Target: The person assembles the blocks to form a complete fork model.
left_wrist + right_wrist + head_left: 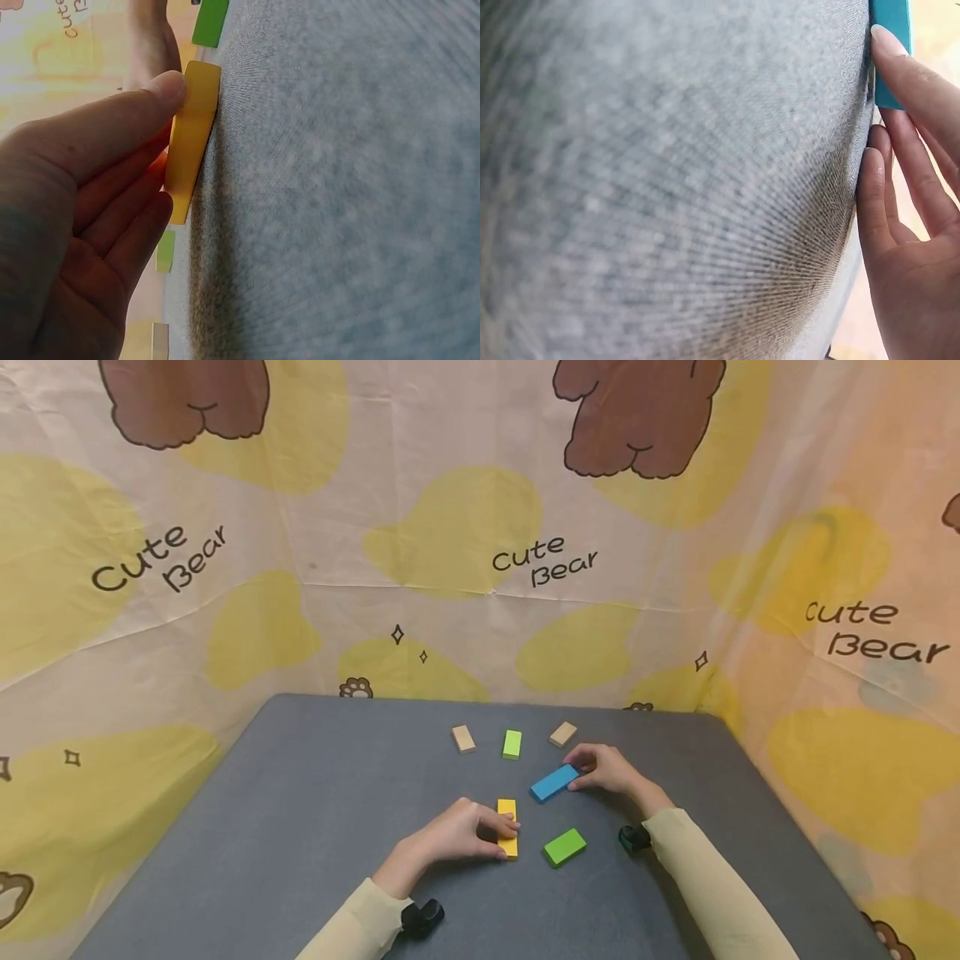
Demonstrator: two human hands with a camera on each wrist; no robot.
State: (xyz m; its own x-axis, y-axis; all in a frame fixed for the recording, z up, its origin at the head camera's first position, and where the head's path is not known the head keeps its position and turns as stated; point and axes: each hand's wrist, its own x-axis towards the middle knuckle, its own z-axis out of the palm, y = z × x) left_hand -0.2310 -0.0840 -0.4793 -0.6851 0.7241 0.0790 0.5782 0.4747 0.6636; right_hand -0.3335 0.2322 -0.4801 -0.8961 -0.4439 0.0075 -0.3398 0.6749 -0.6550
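My left hand (450, 833) pinches a yellow block (507, 807) that lies on the grey table, thumb at its near end and fingers over its side. In the left wrist view the thumb and fingertips touch the yellow block (196, 124) along its edges. Farther right, my right hand (613, 774) holds the right end of a blue block (553, 783), which lies slantwise on the cloth. The right wrist view shows the thumb against that blue block (892, 71), with the lower fingers near the cloth. Between the hands, closer to me, lies a green block (565, 847).
Toward the back of the grey table (337, 777) lie a tan block (463, 739), a light green block (512, 744) and another tan block (562, 734), spaced apart in a row. A printed bear curtain (450, 543) hangs behind and beside the table.
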